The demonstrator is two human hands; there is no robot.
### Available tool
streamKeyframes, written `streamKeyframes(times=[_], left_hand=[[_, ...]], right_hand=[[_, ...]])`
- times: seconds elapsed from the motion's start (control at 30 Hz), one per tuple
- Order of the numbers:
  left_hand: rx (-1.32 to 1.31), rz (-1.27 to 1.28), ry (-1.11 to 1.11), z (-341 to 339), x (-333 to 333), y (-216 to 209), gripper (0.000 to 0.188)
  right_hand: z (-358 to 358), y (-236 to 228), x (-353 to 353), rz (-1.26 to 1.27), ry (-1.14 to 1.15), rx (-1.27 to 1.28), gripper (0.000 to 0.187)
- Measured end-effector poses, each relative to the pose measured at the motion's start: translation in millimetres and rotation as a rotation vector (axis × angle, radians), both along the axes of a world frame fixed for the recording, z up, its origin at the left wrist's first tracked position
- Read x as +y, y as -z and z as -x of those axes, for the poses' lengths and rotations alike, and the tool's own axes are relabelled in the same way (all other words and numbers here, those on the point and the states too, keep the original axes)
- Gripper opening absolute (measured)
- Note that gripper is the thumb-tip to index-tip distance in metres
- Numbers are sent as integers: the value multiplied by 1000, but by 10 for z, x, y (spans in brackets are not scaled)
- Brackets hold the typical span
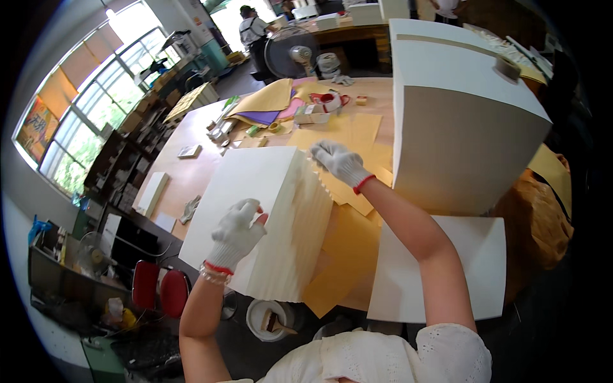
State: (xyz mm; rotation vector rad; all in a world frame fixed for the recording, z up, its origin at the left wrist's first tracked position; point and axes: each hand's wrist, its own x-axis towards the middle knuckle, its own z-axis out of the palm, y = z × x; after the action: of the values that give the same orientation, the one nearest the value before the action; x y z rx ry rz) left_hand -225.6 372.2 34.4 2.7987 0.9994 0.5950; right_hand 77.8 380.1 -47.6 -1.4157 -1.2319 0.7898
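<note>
A tall stack of white sheets or boards point(255, 175) stands on the table before me, its right side layered and streaked. Over the top of this stack is my left hand point(239, 231), in a white knitted glove with bare fingertips showing. Its fingers are loosely bent, the thumb a little apart, and nothing shows between them. My right hand point(338, 163), also gloved, is at the stack's far right edge. Its fingers are curled together; whatever they may hold is hidden. Yellow-tan paper sheets point(351, 236) lie beside and beyond the stack.
A larger white stack point(466, 134) bears a tape roll point(507, 68) at right. Nearer lies a white board point(440, 274). A bucket with a brush point(262, 319) stands below the table edge. Colored sheets point(268, 105) and small boxes lie farther back; a person point(252, 32) stands beyond.
</note>
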Motion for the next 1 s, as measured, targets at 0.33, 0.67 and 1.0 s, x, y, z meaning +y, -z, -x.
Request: streamKeyframes(times=[0.33,0.67,1.0], left_hand=[[69,-84,-270,-571,421,335,11],[-35,-166,-185,-589,459,442,11],[-35,-178,-141,-568,621,599,11]], right_hand=[[-123,-219,940,90,-229,-793,49],[26,-490,975,-261,-188,-808,65],[63,-6,-406,-626,152,-864,39]])
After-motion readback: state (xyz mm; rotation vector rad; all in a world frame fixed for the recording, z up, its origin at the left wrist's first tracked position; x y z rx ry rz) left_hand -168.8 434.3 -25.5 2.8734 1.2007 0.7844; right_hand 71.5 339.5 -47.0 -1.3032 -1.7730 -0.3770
